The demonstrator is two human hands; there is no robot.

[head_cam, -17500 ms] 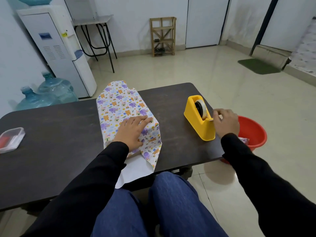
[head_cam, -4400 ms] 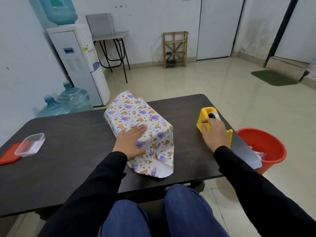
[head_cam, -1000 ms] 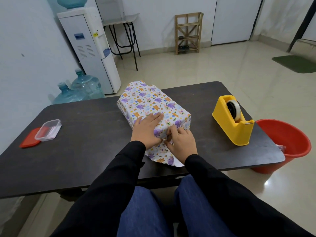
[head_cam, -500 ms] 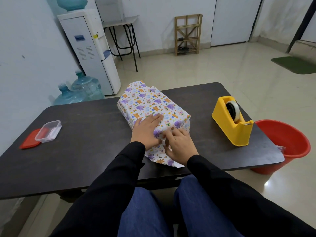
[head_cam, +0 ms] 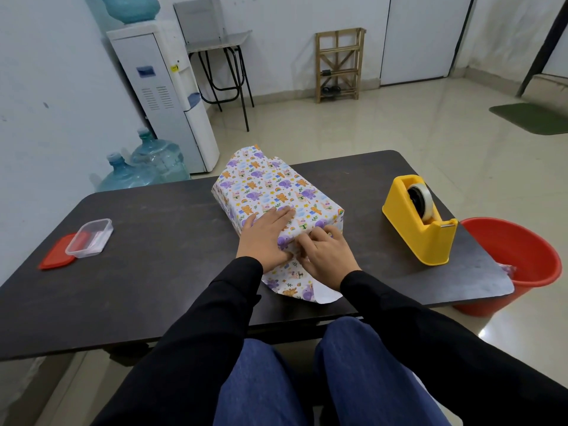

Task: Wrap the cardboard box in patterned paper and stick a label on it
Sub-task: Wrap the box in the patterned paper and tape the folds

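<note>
One view only, from your head, and the key spot sits under your own hands. The cardboard box (head_cam: 267,186) is wholly covered by the patterned paper (head_cam: 292,284), and your knuckles hide its near end. Your left hand (head_cam: 266,239) lies flat on the near part of the box top, fingers straight, pressing the paper down and grasping nothing. Your right hand (head_cam: 327,253) is close beside it, with bent fingertips (head_cam: 319,236) on the paper at the near top edge. Its thumb is out of sight, so you cannot tell whether it pinches the paper or only presses it. The box lies mid-table (head_cam: 153,272), its length running away from you and slanting left. Its far end, where the paper rises in a peak, reaches the far edge. The loose near flap lies flat, white underside showing at its corner, and stops short of the near edge. On your left there is broad bare tabletop out to a clear plastic container (head_cam: 89,238), which rests partly on a red lid (head_cam: 55,253) near the left edge. On your right a narrower bare strip separates the box from the yellow tape dispenser (head_cam: 421,229), which stands near the right edge, well apart from your hand. A red bucket (head_cam: 522,259) stands on the floor past the right corner, and what is in it is hard to make out. The tabletop is dark, matt and scuffed, and the floor is pale and glossy. A white water dispenser (head_cam: 166,96) and blue bottles (head_cam: 147,164) stand by the left wall, and a wooden rack (head_cam: 338,64) stands against the far wall. The frame cuts off a green mat (head_cam: 531,118).
</note>
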